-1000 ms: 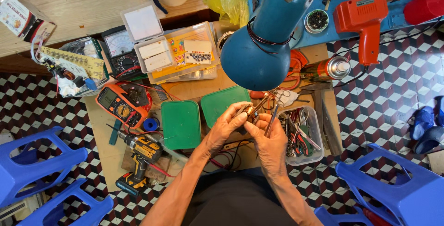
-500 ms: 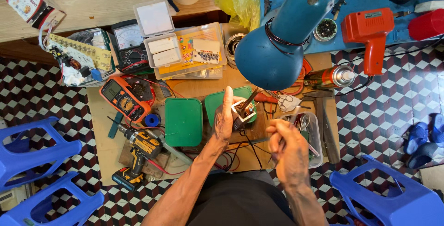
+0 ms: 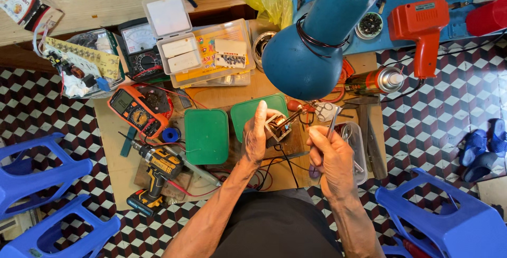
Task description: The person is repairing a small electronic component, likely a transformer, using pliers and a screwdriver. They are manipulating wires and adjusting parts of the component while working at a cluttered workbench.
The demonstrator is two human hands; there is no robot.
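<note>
My left hand (image 3: 257, 131) is raised over the low wooden board (image 3: 227, 97) and grips a small transformer-like part (image 3: 278, 126) with copper windings and dark wires trailing down. My right hand (image 3: 328, 150) is just right of it, closed around a thin metal tool (image 3: 332, 126) whose tip points up. The two hands are a few centimetres apart, under the blue lamp shade (image 3: 301, 65).
Two green lids (image 3: 206, 135) lie left of my hands. An orange multimeter (image 3: 138, 110), a yellow cordless drill (image 3: 157, 169), clear parts boxes (image 3: 211, 57), a clear tool tray (image 3: 356, 152), a spray can (image 3: 377, 81) and a red soldering gun (image 3: 422, 26) surround the board. Blue stools (image 3: 42, 184) stand on both sides.
Both hands were working together on the part; now they have separated, the left lifting the part upright and the right drawing back with the metal tool.
</note>
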